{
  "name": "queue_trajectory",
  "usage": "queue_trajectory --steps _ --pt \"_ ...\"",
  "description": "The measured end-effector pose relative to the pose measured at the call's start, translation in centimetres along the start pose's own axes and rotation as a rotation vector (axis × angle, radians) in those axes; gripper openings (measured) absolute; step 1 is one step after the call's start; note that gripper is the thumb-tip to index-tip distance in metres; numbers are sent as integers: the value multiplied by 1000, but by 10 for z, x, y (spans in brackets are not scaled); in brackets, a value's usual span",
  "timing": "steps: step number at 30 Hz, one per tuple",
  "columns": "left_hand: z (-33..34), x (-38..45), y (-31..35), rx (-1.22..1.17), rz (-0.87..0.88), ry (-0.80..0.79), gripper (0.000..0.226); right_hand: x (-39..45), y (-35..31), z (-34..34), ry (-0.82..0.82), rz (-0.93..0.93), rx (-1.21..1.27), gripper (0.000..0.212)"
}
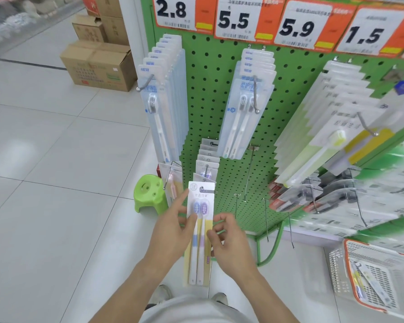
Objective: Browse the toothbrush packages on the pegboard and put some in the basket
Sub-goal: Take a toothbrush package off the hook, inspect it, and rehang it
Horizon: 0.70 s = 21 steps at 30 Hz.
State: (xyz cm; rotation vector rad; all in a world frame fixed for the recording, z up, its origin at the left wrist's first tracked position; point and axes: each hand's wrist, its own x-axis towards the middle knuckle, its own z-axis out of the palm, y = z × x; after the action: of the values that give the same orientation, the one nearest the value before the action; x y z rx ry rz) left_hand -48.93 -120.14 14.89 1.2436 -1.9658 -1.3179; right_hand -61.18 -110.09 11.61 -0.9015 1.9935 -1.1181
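A two-brush toothbrush package (202, 199), white card with blue and purple brush heads, hangs at the front of a low peg row on the green pegboard (222, 127). My left hand (170, 227) holds its left edge, the index finger stretched up along the card and the thumb across its front. My right hand (229, 238) pinches the package's right edge lower down. The white basket with an orange rim (346, 255) sits on the floor at the lower right and holds at least one toothbrush package (371, 285).
More toothbrush packages hang on pegs above (163, 96), (245, 103) and to the right (324, 127), under price tags. Several bare hooks (248, 173) jut out right of my hands. A green stool (149, 193) and cardboard boxes (98, 64) stand on the tiled floor.
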Motion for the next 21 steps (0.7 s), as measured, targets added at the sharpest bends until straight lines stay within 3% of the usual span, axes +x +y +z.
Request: queue_trajectory --steps 7,14,21 --pt "5 7 -11 70 15 -8 54 8 7 2 -32 32 -44 26" --pt "9 26 -1 269 351 97 55 24 2 6 -40 37 -260 16" --pt "12 60 -7 453 377 -67 51 40 -12 3 -79 80 -314 8"
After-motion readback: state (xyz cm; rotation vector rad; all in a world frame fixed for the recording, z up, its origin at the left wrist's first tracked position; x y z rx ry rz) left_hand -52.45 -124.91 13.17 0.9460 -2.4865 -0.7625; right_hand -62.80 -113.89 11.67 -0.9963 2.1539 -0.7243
